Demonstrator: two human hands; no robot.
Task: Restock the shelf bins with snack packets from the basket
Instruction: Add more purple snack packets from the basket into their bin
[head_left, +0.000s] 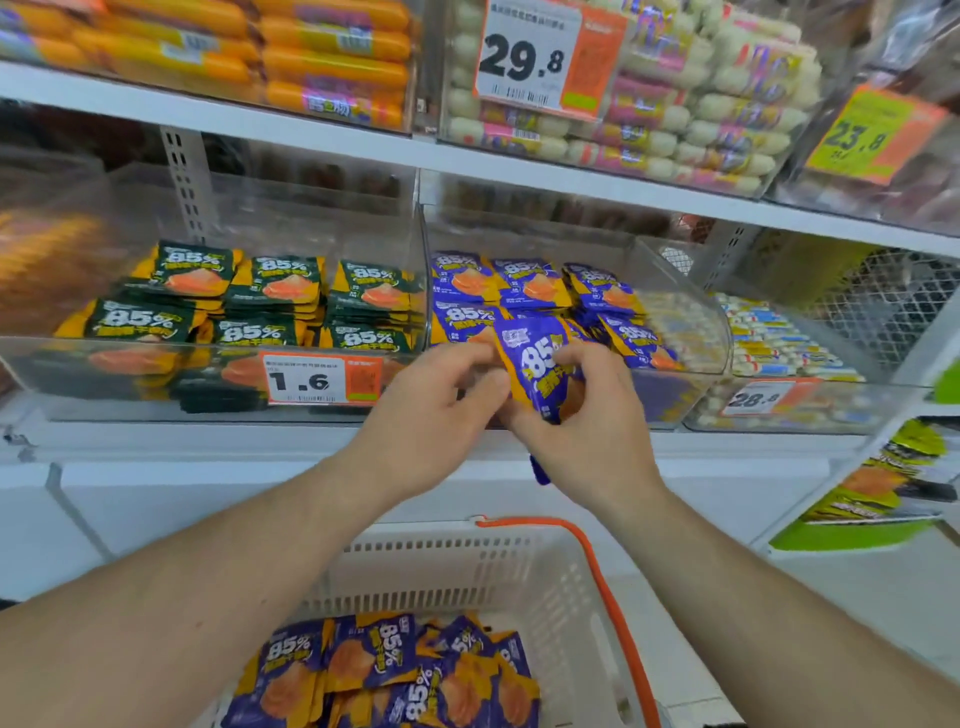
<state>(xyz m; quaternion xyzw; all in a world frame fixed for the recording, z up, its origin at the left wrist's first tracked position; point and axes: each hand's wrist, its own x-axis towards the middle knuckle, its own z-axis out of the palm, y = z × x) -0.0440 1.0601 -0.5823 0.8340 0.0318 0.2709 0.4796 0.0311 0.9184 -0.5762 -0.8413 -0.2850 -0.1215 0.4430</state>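
Blue snack packet (537, 364) w/ orange edge and "85%" print is held up in front of the clear blue-packet bin (691, 332), tilted, at about centre of view. Both hands on it: left hand (441, 415) comes from 7 o'clock, fingers curled and pinching the packet's left edge; right hand (587, 421) comes from 5 o'clock, thumb and fingers curled round the packet's lower right side. A bit more blue wrapper (540, 470) pokes out below the right hand at its 6 o'clock; can't tell if it's a 2nd packet.

Behind the hands, at 12 o'clock, the bin holds rows of the same blue packets (519, 283), stacked flat. Just beside it at 9 o'clock sits a 2nd clear bin (130, 400) w/ green packets (192, 267) of the same "85%" design, and a price tag reading 1.6 (322, 382) on its front wall.

At 6 o'clock, low between the forearms, is the white basket (493, 571) w/ orange handle (613, 597), loose blue packets (374, 670) heaped inside.

At 3 o'clock another bin of small white-and-blue sticks (779, 343), tag 28.8 (763, 397). Upper shelf (311, 135) at 12 o'clock: orange sausages (332, 67), white rolls (727, 114), tag 29.8 (524, 57), and tag 23.8 (862, 137) at 2 o'clock
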